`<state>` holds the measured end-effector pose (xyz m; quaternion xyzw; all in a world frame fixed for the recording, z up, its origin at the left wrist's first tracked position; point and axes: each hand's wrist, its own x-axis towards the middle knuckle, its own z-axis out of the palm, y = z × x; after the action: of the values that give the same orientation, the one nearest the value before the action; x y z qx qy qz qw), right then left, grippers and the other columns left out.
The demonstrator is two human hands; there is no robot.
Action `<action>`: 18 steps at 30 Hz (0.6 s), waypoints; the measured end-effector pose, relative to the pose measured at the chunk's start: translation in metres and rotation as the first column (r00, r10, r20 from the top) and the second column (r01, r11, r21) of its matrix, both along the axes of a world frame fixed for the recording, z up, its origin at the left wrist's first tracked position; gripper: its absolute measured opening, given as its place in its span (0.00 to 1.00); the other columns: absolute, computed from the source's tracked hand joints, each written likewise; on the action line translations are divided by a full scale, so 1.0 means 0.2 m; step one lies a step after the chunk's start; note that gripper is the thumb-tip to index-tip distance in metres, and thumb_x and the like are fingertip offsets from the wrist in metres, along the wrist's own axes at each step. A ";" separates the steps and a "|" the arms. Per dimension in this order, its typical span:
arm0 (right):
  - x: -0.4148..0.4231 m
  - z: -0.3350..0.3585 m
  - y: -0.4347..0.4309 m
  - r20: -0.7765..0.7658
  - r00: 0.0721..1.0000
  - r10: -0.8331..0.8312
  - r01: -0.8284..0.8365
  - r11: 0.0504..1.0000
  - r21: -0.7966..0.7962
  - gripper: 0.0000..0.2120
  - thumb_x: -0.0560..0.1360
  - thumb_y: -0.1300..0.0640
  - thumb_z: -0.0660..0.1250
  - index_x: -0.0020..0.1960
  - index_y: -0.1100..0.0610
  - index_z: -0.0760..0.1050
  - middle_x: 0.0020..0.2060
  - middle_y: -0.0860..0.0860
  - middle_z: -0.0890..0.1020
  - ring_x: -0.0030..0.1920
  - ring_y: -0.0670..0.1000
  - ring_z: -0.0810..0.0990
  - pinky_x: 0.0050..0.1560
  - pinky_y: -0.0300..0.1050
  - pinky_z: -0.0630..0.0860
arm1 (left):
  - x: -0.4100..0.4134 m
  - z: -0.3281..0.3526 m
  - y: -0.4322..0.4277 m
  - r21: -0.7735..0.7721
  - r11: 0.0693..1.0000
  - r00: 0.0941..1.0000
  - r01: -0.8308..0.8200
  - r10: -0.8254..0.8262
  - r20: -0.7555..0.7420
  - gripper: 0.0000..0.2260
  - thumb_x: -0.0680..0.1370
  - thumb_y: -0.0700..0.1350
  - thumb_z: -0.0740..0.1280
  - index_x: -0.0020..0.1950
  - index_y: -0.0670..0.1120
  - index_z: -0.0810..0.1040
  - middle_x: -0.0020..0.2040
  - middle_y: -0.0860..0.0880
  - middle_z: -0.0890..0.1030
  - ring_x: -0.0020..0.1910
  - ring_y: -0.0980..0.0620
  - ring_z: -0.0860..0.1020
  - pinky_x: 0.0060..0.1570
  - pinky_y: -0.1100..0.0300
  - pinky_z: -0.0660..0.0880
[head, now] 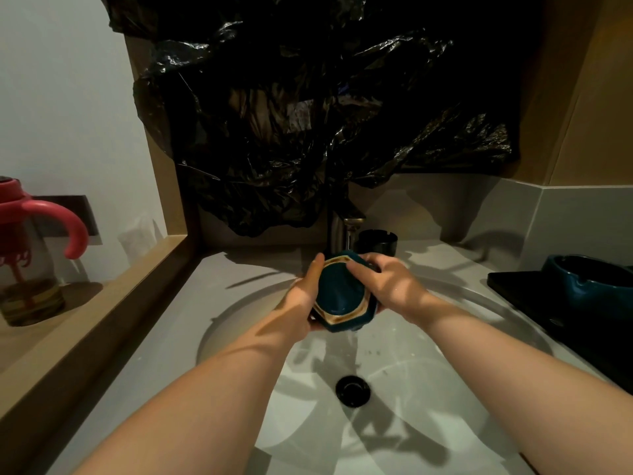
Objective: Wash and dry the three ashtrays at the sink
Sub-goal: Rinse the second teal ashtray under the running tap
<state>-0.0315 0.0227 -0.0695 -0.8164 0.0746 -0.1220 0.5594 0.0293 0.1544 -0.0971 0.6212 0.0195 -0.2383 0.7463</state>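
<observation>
Grey stone runs all round the white sink (428, 389), and a big crinkly black bag (308, 114) hangs on the wall behind it. From my far-off seat I look down along two bare arms.

Both hands are together over the bowl of the sink, just in front of the tap (349, 231). They are clamped on one blue-green ashtray (339, 296) with a gold edge. The left hand (301, 296) grips it from the side and from under, thumb up along the edge. The right hand (387, 282) has its fingers bent over the far edge. The ashtray is tipped toward me, high above the drain (352, 389). A bit of water seems to drip from it, but I cannot tell if the tap is on.

I think this is the washing step, on the first of the three. The black ashtray (376, 240) sits on the surface just behind the hands, beside the tap. The other blue-green ashtray (589, 279) rests on a black tray (534, 296) at the right. Both wait their turn.

Next I would need to rub all round the inside, rinse it, and hold tight, as it looks wet and may be slippy. I see no cloth for drying. A bottle with a pink handle (30, 255) stands on the wooden ledge at the left.
</observation>
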 end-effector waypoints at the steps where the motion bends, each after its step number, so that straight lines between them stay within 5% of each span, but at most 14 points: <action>1: 0.00 0.00 0.01 0.033 0.999 0.012 -0.011 1.000 -0.024 0.17 0.76 0.46 0.65 0.61 0.55 0.73 0.49 0.52 0.82 0.48 0.52 0.82 0.39 0.44 0.82 | 0.00 0.00 0.00 0.005 1.000 0.999 -0.031 0.031 0.009 0.24 0.75 0.67 0.62 0.53 0.47 0.76 0.50 0.41 0.82 0.51 0.40 0.81 0.52 0.42 0.79; 5: 0.03 0.02 0.02 0.094 0.995 -0.032 0.028 0.999 0.043 0.24 0.75 0.46 0.67 0.66 0.56 0.69 0.53 0.51 0.79 0.49 0.46 0.79 0.45 0.37 0.77 | -0.01 0.01 -0.01 -0.035 0.993 0.994 -0.112 0.113 0.007 0.25 0.73 0.69 0.62 0.51 0.48 0.78 0.51 0.42 0.83 0.51 0.40 0.81 0.51 0.39 0.79; 9: 0.03 0.01 0.02 -0.086 0.996 0.026 -0.004 0.970 0.244 0.29 0.73 0.44 0.69 0.69 0.54 0.65 0.57 0.52 0.79 0.54 0.52 0.79 0.52 0.49 0.79 | -0.03 0.03 -0.04 -0.052 0.990 0.990 -0.134 0.132 -0.050 0.27 0.76 0.68 0.57 0.56 0.46 0.74 0.50 0.41 0.80 0.46 0.40 0.79 0.45 0.42 0.80; 12: 0.03 -0.01 0.00 -0.177 0.983 0.042 0.011 0.957 0.289 0.32 0.71 0.42 0.70 0.69 0.53 0.63 0.60 0.53 0.77 0.57 0.55 0.78 0.47 0.53 0.81 | -0.05 0.04 -0.04 -0.062 0.982 0.983 -0.177 0.173 -0.065 0.26 0.77 0.68 0.56 0.57 0.46 0.72 0.45 0.42 0.78 0.41 0.42 0.78 0.36 0.47 0.78; 18: 0.02 -0.01 0.01 -0.172 0.976 0.133 -0.078 0.952 0.295 0.21 0.72 0.45 0.70 0.59 0.55 0.68 0.55 0.54 0.79 0.53 0.54 0.81 0.49 0.54 0.81 | -0.07 0.05 -0.04 -0.194 0.950 0.962 -0.246 0.215 -0.166 0.26 0.77 0.66 0.57 0.60 0.46 0.71 0.51 0.39 0.77 0.49 0.37 0.78 0.41 0.43 0.78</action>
<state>-0.0265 0.0239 -0.0711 -0.7375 0.1007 -0.0014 0.6678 0.0157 0.1462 -0.0879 0.5124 0.1197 -0.1937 0.8280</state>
